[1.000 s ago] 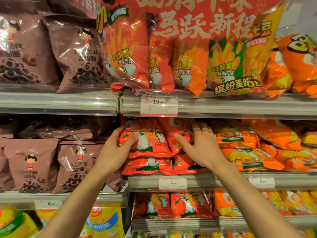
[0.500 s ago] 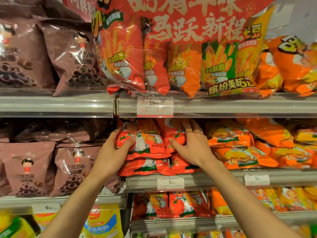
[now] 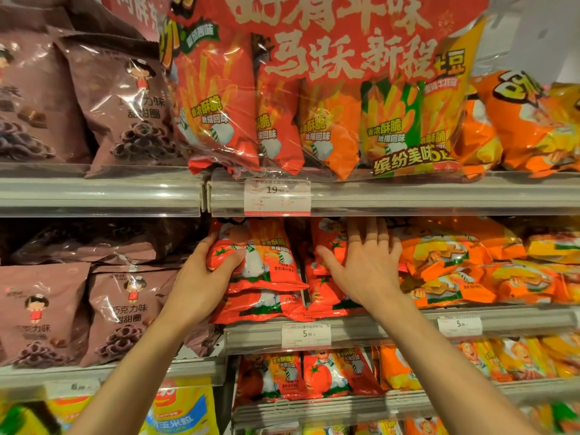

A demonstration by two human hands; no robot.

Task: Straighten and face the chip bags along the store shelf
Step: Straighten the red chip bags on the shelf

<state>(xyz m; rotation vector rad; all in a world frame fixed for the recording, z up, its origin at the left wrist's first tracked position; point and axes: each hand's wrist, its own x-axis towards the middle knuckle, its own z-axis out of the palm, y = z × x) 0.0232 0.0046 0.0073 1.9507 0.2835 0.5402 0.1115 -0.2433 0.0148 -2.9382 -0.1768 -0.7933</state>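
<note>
Two stacks of red tomato chip bags are sitting on the middle shelf [image 3: 361, 332], just under the upper shelf lip. Left stack: two bags counted, the top red bag [image 3: 266, 255] tilting with its front facing out and up, long axis running roughly top to bottom, and a second red bag [image 3: 260, 307] lying flat beneath it. Right stack [image 3: 326, 296]: two visible, partly hidden. Left hand [image 3: 201, 277] is gripping the top red bag's left edge, thumb curling over the front. Right hand [image 3: 367, 268] is pressing flat on the right stack, fingers straight and spread. Orange bags [image 3: 455, 265] are piling just right, count unclear. Brown chocolate-ring bags [image 3: 125, 312] are standing left, two in front. Three price tags are showing, one reading 5.90 [image 3: 306, 335]. A multipack [image 3: 314, 120] is sitting on the upper shelf.
</note>
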